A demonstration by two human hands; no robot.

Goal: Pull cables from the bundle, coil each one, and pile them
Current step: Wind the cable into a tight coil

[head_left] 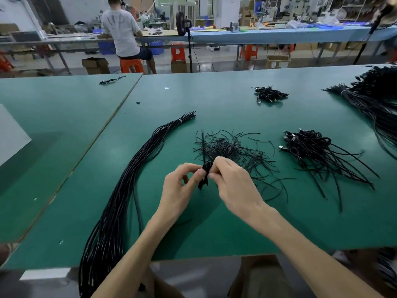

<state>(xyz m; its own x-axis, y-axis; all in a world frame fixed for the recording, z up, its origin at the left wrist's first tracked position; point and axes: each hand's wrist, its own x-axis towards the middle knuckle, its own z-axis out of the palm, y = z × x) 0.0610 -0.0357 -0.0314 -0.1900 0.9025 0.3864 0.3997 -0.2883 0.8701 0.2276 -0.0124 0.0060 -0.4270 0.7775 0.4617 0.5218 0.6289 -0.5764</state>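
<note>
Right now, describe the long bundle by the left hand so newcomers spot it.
On the green table, look left of the left hand. The long cable bundle runs from the near edge to a white tie; the neighbouring pile is short tangled pieces.

Beyond the green table (214,222), a person in a white shirt (123,31) sits on an orange stool (131,66) at eleven o'clock, a cardboard box (95,65) beside them, a black fan (181,23) at twelve, and a blue-topped bench (279,34) at one.
</note>
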